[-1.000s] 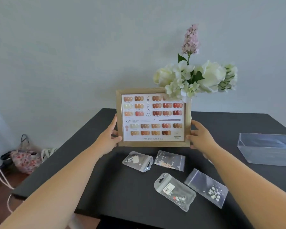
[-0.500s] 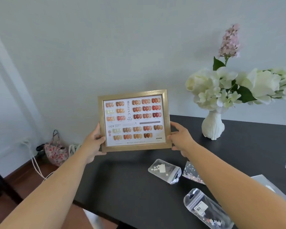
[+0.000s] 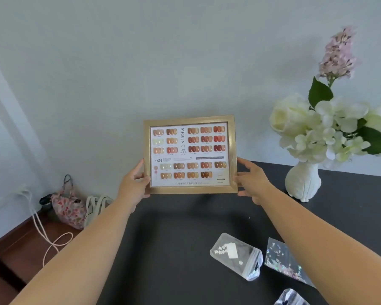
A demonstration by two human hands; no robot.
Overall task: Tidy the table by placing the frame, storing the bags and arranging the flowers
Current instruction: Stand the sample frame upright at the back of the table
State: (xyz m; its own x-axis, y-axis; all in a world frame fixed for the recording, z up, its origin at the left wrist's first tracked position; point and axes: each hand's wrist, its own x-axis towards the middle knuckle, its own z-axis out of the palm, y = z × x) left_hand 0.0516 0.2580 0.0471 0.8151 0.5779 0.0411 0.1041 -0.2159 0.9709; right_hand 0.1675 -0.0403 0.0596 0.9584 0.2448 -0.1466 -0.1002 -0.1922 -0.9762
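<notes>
A gold-edged frame with a nail colour chart stands upright near the far left corner of the black table. My left hand grips its left edge and my right hand grips its right edge. Whether its bottom edge touches the table I cannot tell. A white vase with white and pink flowers stands to the right of the frame. Small clear bags lie at the near right: one with white flakes, one with glitter, one cut off at the bottom edge.
A pale wall runs behind the table. On the wooden floor at the left sit a floral cloth bag, a white tote and a loose white cord.
Both hands have carried the frame from in front of the flowers toward the table's far left. My view has swung left, so the vase is uncovered and the clear box is out of sight.
</notes>
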